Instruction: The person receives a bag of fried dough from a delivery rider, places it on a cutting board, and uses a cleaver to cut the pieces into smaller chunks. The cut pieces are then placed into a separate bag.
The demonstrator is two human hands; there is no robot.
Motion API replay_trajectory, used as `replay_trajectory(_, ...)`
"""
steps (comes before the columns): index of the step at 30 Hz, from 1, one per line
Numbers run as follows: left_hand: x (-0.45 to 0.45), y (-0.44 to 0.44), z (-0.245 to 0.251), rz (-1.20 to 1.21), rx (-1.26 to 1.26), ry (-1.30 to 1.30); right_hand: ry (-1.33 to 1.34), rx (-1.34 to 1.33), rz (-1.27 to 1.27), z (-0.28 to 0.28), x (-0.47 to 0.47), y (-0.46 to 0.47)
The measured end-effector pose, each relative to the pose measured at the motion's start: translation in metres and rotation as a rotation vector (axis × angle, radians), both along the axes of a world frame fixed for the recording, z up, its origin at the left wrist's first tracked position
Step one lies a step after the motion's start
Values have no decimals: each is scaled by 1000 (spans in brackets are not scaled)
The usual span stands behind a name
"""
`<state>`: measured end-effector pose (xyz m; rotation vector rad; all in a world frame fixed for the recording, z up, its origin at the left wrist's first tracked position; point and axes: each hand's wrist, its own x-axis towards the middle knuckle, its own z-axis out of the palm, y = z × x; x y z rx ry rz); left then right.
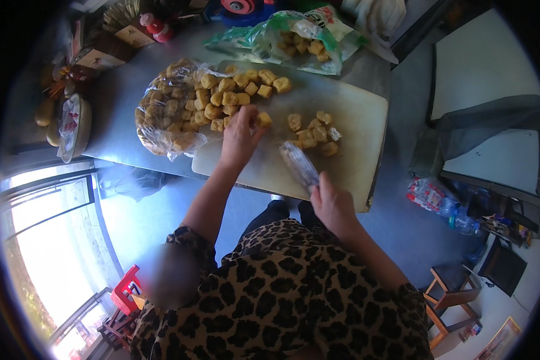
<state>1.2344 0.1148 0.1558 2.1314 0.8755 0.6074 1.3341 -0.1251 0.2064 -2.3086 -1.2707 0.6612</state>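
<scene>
My left hand pinches a fried tofu puff above the pale cutting board. My right hand grips a knife by its handle. The wide knife blade points away from me and left, its tip close to a small group of tofu pieces. Some of these pieces show a pale, porous inside. Left of them, many whole puffs spill from a clear plastic bag onto the board. My left fingers partly hide the nearest puffs.
A green and white plastic bag with more puffs stands at the table's far side. An oval basin sits at the left, near boxes of sticks and a red figurine. Bottles and a wooden stool are at the right.
</scene>
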Motion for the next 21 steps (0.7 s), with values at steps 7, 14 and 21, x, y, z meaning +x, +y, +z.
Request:
replay_trajectory(7,-15,-35,-14,-251,335,-163,-203,72,83,25,15,4)
replay_trajectory(14,-18,-36,-22,-259,264,-99,-155,-81,138,13,5,40)
replay_trajectory(21,25,-63,-16,-213,110,-131,-329,34,-148,31,69,6)
